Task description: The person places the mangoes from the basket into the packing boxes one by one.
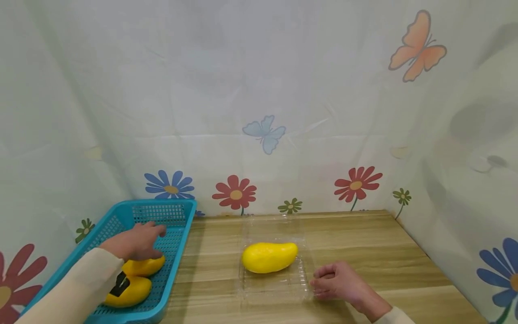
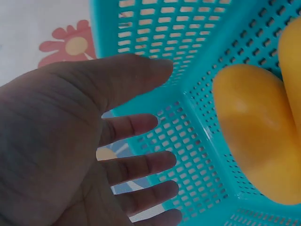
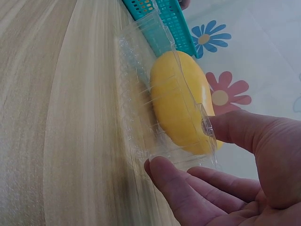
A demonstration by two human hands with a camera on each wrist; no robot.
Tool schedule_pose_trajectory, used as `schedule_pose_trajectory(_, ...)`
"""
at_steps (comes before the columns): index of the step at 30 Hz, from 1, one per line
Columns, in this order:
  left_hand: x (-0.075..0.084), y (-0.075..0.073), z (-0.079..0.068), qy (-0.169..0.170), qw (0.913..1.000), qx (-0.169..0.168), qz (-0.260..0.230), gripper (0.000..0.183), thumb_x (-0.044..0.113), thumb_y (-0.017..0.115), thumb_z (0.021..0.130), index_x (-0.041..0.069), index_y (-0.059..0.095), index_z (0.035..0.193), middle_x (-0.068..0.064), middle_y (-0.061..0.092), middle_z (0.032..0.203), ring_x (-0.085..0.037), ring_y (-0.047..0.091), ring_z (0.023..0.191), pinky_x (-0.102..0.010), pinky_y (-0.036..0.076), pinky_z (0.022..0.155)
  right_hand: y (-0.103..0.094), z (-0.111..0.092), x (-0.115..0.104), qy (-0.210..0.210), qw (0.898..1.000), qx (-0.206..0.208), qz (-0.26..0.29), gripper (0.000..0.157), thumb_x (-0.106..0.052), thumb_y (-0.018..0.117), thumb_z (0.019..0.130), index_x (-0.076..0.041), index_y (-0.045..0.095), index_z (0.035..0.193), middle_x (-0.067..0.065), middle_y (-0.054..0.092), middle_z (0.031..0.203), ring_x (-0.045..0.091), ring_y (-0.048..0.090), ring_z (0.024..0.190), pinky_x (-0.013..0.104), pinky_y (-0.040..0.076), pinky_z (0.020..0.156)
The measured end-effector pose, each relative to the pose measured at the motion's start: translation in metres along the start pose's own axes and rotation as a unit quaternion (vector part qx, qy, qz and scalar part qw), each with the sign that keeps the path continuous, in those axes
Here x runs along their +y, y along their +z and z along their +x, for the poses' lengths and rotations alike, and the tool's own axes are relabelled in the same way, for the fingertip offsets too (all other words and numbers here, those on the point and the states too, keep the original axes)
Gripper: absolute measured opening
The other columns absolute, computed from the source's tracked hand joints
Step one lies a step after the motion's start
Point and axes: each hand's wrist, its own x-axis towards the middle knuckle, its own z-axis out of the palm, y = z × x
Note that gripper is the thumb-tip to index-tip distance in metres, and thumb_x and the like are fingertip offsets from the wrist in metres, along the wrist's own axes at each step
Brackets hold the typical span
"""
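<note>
My left hand hovers over the blue plastic basket, its fingers spread and holding nothing. Below it in the basket lie two yellow mangoes, the farther mango partly covered by the hand and the nearer mango beside it. In the left wrist view the thumb and fingers stand apart from a mango. A third mango rests in a clear plastic box on the table. My right hand pinches that box's right side, thumb at the rim and fingertips low on the wall.
The wood-grain table runs back to a pale curtain printed with flowers and butterflies, which also encloses both sides. The basket stands at the table's left, its walls raised around the mangoes. The clear box's lid lies folded back toward the curtain.
</note>
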Motion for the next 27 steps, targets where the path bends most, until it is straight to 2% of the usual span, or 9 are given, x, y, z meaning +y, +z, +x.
schedule_pose_trajectory(5,-0.004,0.004,-0.001,-0.01,0.9995,-0.028,-0.007,0.055,0.038,0.081,0.086,0.008,0.059,0.126,-0.03,0.055,0.134,-0.056,0.052,0.115,-0.071,0.051,0.09,0.0,0.002,0.0,0.004,1.0,-0.001,-0.004,0.038,-0.011,0.073,0.094,0.016,0.06,0.118,0.015,0.077,0.102,0.019,0.075,0.084,0.039,0.065,0.08)
schedule_pose_trajectory(15,-0.015,0.005,0.005,-0.024,0.9941,-0.093,-0.05,0.064,0.025,0.085,0.08,0.006,0.057,0.134,-0.029,0.056,0.14,-0.042,0.059,0.114,-0.066,0.052,0.094,-0.001,0.001,0.0,0.006,1.0,-0.002,-0.003,0.039,-0.013,0.075,0.093,0.015,0.061,0.117,0.014,0.077,0.101,0.018,0.075,0.083,0.039,0.065,0.08)
schedule_pose_trajectory(20,-0.018,0.008,0.009,-0.053,0.99,-0.115,-0.062,0.07,0.025,0.088,0.076,0.008,0.057,0.135,-0.027,0.058,0.138,-0.036,0.058,0.107,-0.067,0.051,0.095,-0.001,0.001,0.0,0.006,1.0,-0.002,0.003,0.042,-0.016,0.077,0.092,0.014,0.062,0.116,0.014,0.077,0.102,0.019,0.076,0.083,0.039,0.065,0.08)
schedule_pose_trajectory(27,-0.022,0.013,0.009,-0.092,0.9853,-0.128,-0.065,0.072,0.028,0.091,0.072,0.012,0.059,0.134,-0.022,0.062,0.129,-0.033,0.056,0.099,-0.066,0.052,0.092,-0.001,0.002,0.002,0.002,1.0,-0.004,-0.001,0.043,-0.015,0.076,0.092,0.016,0.061,0.118,0.015,0.077,0.102,0.02,0.076,0.084,0.041,0.065,0.08)
